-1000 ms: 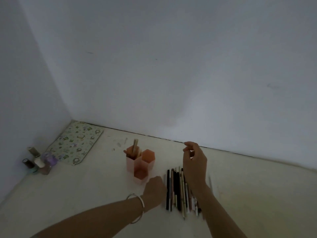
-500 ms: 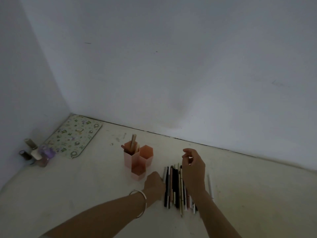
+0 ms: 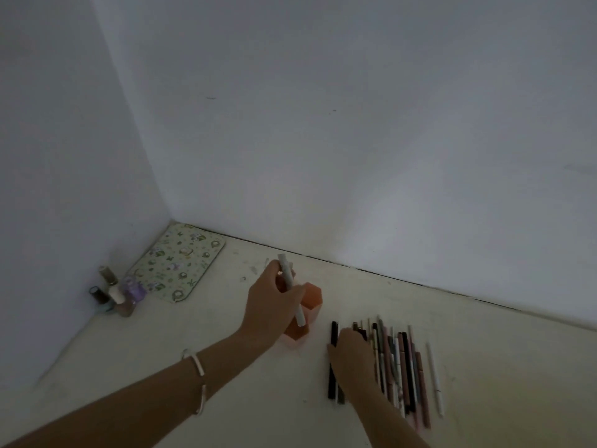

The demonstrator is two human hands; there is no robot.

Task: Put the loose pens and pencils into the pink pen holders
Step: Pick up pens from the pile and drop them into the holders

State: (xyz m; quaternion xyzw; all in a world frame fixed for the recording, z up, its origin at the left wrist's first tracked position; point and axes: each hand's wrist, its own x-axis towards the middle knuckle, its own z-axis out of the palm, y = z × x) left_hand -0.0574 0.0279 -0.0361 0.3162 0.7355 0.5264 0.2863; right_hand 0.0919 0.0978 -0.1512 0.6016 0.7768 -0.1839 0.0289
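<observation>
Progress: early, by my reading; one pen is on its way in and most are not yet stowed.
Left hand (image 3: 274, 302): fingers wrapped round a white pen (image 3: 290, 287), held tilted, its lower end over the cups.
Pen holders (image 3: 312, 297): pink six-sided cups clustered together, directly under and just beyond the left hand, which hides part of them; their contents cannot be made out.
Right hand (image 3: 350, 354): lies palm down on the near-left part of the row; whether it pinches anything, I cannot tell.
Loose pens (image 3: 402, 367): slim sticks, black, white, grey and dull pink, side by side on the bench (image 3: 517, 383), under and right of the right hand.
Left: the whole row.
</observation>
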